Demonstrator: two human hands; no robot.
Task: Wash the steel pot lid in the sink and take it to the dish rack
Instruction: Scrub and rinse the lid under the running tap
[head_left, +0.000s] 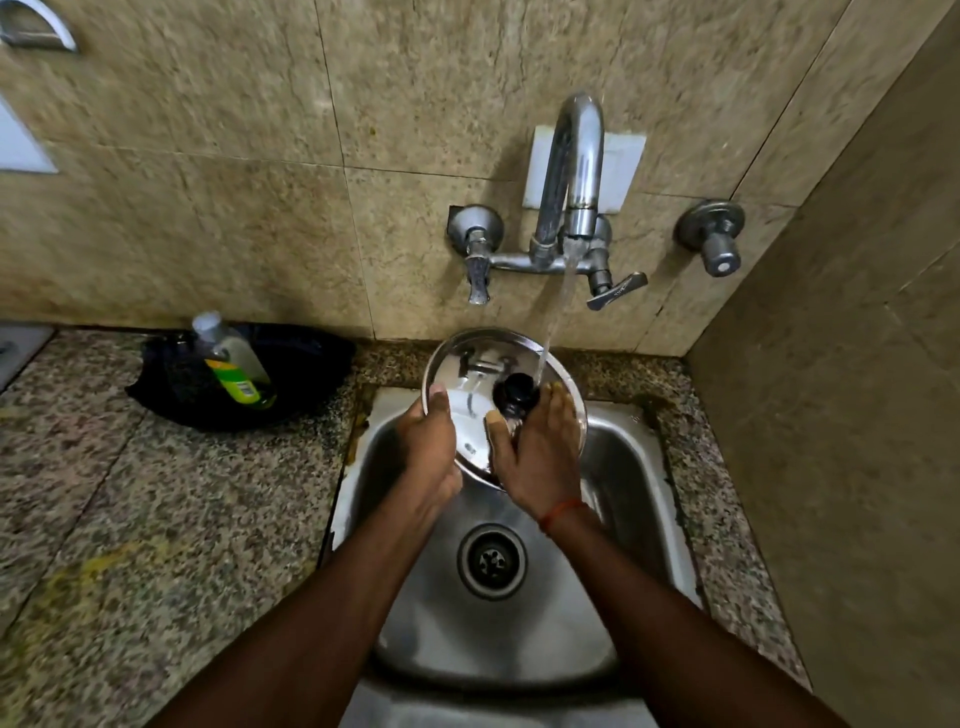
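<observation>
The round steel pot lid (480, 364) with a black knob (517, 392) is held tilted over the back of the steel sink (631, 499). Water runs from the tap (574, 171) and lands on the lid just right of the knob. My left hand (431, 447) grips the lid's left rim, thumb on top. My right hand (537, 457) lies flat on the lid's face beside the knob, fingers spread over the right half. No dish rack is in view.
A dish soap bottle (234, 364) lies in a black pan (306, 369) on the granite counter (130, 519), left of the sink. A second wall valve (714, 236) sits right of the tap. A tiled side wall (857, 415) closes in on the right. The drain (491, 561) is open.
</observation>
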